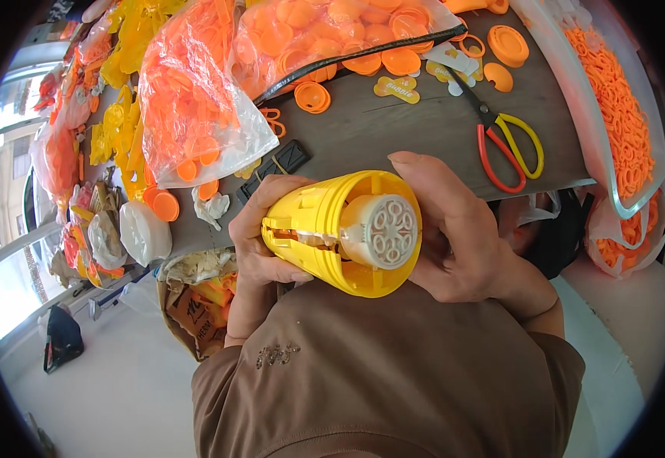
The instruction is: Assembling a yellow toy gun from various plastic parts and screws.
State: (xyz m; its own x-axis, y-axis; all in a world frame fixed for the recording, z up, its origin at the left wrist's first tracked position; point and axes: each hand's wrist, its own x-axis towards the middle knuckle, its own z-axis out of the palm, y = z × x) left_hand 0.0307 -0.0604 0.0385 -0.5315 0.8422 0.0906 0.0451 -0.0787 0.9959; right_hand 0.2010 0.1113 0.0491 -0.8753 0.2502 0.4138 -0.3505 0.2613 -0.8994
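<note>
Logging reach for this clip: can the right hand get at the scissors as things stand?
Probably yes: the scissors lie uncovered on the table beyond the right hand, though it is at the yellow casing.

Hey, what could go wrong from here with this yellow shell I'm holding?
The yellow shell has an open gap along its side, so it might spread and let the white round insert slip out. The scissors lie near the table's front edge, so your right hand could knock them off.

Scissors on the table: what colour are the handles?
One red handle, one yellow handle; the head view shows them best.
</note>
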